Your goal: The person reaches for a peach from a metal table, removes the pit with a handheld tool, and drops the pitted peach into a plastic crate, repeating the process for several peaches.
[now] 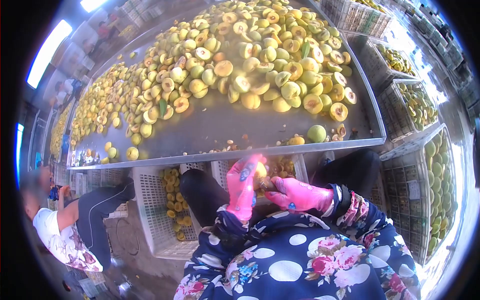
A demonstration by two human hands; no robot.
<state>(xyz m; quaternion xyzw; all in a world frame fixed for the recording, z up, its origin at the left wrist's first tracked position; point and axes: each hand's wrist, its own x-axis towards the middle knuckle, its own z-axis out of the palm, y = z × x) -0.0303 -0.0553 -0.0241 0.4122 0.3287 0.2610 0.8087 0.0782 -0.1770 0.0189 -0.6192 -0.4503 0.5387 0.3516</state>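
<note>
Both my hands wear pink gloves and meet over my lap, just below the front edge of the metal table [225, 154]. My left hand [241, 186] is closed round a yellow peach piece [260, 172], its fingers upright along the fruit's side. Close to the right of it, my right hand [300, 195] is closed, thumb toward the peach. A small brownish thing shows at its fingertips, and I cannot tell what it is. Under my hands, a white crate [300, 167] holds peach halves [285, 167].
Halved peaches [250, 65] are heaped across the table. A green peach [316, 133] lies near its front rim. Another white crate [150, 220] with peach halves stands left of my knee. Full crates [407, 195] line the right side. A person [70, 220] sits at left.
</note>
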